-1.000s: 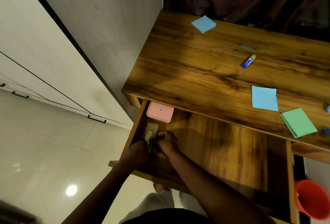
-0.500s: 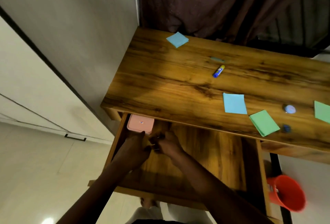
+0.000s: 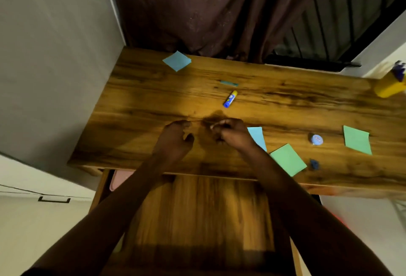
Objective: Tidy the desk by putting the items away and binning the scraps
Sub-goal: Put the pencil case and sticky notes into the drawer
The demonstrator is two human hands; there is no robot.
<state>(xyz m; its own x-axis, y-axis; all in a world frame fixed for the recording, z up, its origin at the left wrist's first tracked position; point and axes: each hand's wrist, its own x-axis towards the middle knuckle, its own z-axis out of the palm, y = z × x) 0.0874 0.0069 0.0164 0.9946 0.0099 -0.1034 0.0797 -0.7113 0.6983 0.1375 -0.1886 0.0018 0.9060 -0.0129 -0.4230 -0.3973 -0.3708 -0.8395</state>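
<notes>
Two hands: both hover over the worktop (image 3: 136, 108), just nearer than the glue stick (image 3: 230, 99).
Left hand (image 3: 175, 138): fingers loosely curled, holding nothing.
Right hand (image 3: 230, 132): fingers curled; blur hides whether it pinches anything.
Scrap (image 3: 229, 83): blue strip, just beyond the glue stick.
Far blue note (image 3: 177, 60): beyond and left of the glue stick.
Near blue note (image 3: 258, 137): nearer and right of the glue stick, partly behind the right wrist.
Green notes: one (image 3: 287, 162) beside the near blue note, another (image 3: 357, 140) well right of the glue stick.
Tin (image 3: 316, 139): between the green notes.
Drawer (image 3: 197, 209): open, nearer than the glue stick, below the worktop edge.
</notes>
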